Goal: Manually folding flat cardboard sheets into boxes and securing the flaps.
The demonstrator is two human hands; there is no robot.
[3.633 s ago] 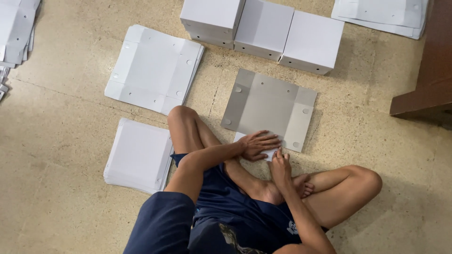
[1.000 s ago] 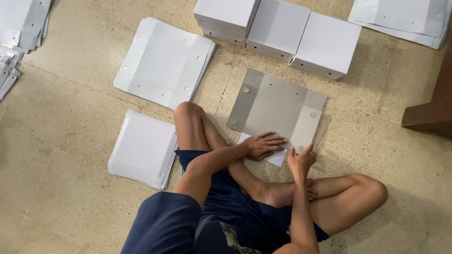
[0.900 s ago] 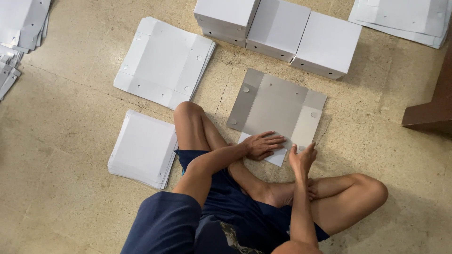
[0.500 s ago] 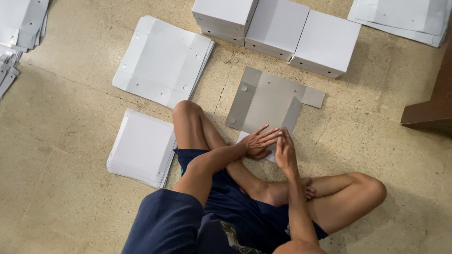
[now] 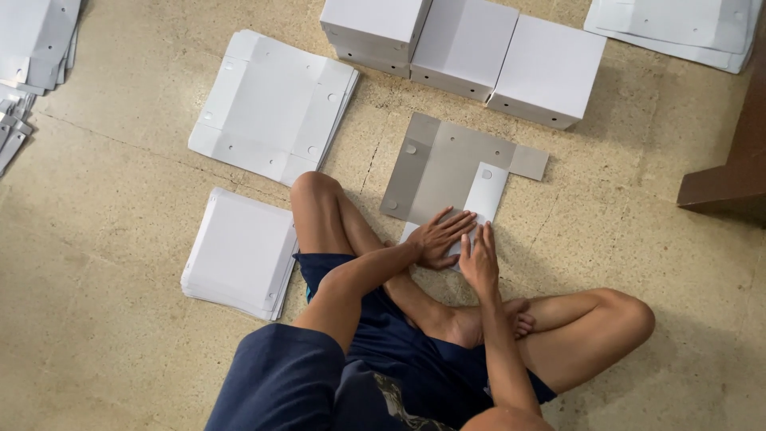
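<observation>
Folded inward now, the blank's (image 5: 447,172) right flap (image 5: 484,191) lies just ahead of both flat, open hands: left (image 5: 441,237), right (image 5: 479,262).

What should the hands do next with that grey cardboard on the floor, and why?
Probably press along the crease of the folded flap. The grey cardboard sheet lies flat, its right side flap already turned over onto it, white side up. The left hand and right hand both rest flat on the near edge, so sliding up that fold looks easiest.
</observation>
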